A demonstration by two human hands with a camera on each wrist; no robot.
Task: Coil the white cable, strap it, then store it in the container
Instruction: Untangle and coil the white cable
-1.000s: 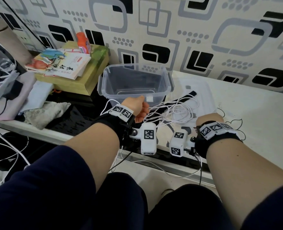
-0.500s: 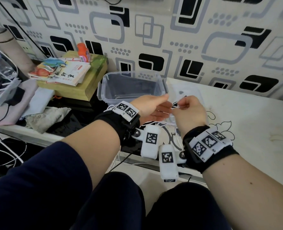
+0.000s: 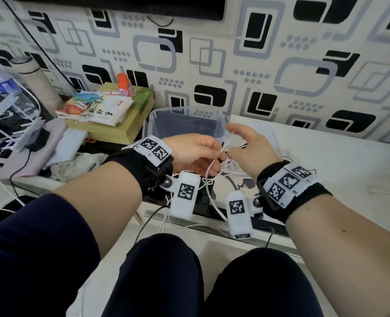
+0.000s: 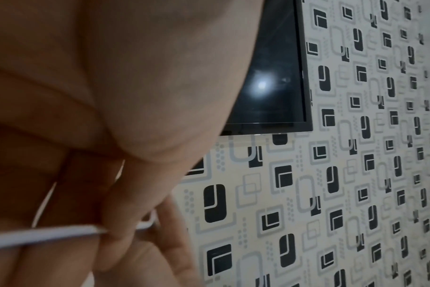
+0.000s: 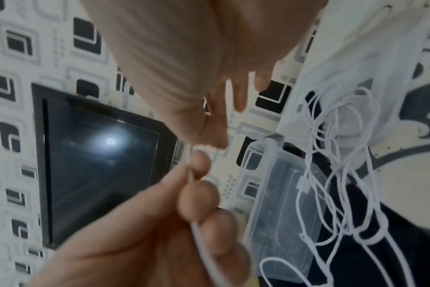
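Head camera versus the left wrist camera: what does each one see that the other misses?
Only the head view shows the clear plastic container, the stack of books, the orange bottle and the right hand. Only the left wrist view shows the whole corner of the dark wall screen. Both show the left hand gripping the thin white cable and the patterned wallpaper.

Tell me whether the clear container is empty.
Empty as far as visible: the clear container stands lidless, nothing seen inside, and the white cable hangs tangled outside it.
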